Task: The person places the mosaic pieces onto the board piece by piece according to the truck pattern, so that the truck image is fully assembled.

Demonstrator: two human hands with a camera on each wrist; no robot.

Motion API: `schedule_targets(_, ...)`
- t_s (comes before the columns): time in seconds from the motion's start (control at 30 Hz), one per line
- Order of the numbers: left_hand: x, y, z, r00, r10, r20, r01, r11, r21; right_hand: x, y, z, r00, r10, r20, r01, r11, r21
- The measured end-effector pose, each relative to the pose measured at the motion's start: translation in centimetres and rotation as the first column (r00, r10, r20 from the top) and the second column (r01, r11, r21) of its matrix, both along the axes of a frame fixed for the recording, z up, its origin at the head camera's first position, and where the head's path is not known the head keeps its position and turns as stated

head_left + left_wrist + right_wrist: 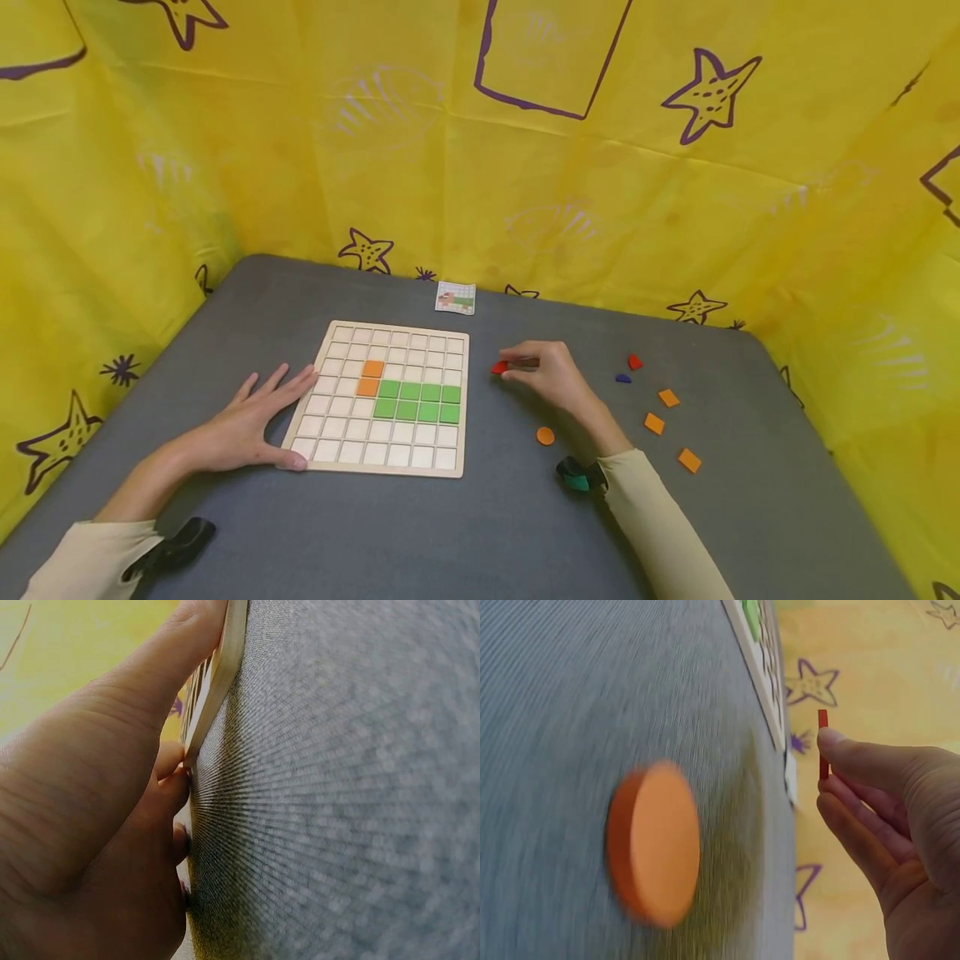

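A wooden grid board (pixel 352 468) lies flat on the table, with two orange square tiles (pixel 372 369) one above the other and two rows of green square tiles (pixel 408 390) in its cells. My left hand (pixel 251 421) spreads along the board's left side, thumb at the near left corner; the left wrist view shows the thumb (pixel 172 652) against the board's edge (pixel 225 667). Just right of the board, my right hand (pixel 551 375) pinches a small red tile (pixel 498 367) between thumb and fingers. Seen edge-on in the right wrist view, that tile (pixel 823 754) is thin and held up off the table.
An orange round tile (pixel 545 436) lies near my right wrist. Farther right are another red tile (pixel 635 362), a small blue tile (pixel 623 378) and three orange square tiles (pixel 655 423). A picture card (pixel 455 298) lies behind the board, before a yellow curtain (pixel 420 167).
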State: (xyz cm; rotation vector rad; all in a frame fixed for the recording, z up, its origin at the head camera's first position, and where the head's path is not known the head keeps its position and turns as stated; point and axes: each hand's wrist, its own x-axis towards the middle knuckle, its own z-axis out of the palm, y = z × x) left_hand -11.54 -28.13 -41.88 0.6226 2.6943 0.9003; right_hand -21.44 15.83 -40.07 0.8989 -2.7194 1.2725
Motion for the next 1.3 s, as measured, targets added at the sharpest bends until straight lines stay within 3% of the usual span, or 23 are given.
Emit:
schedule_targets(0.43,-0.1,0.0,0.1,1.0,0.001,0.018,-0.001,1.0,-0.008,0.4,-6.4,0.1,0.997,0.075,-0.015,-0.075,0.997,-0.015)
schedule_targets(0.93,0.1,0.1,0.1,1.0,0.006,0.006,-0.006,1.0,-0.004,0.2,-13.4,0.2,0.987,0.156,0.041,-0.155,0.988,-0.01)
schedule_targets(1.3,0.1,0.2,0.3,0.999,0.017,0.033,-0.017,1.0,-0.004,0.1,-18.0,0.5,0.988,0.151,-0.043,-0.143,0.98,0.138)
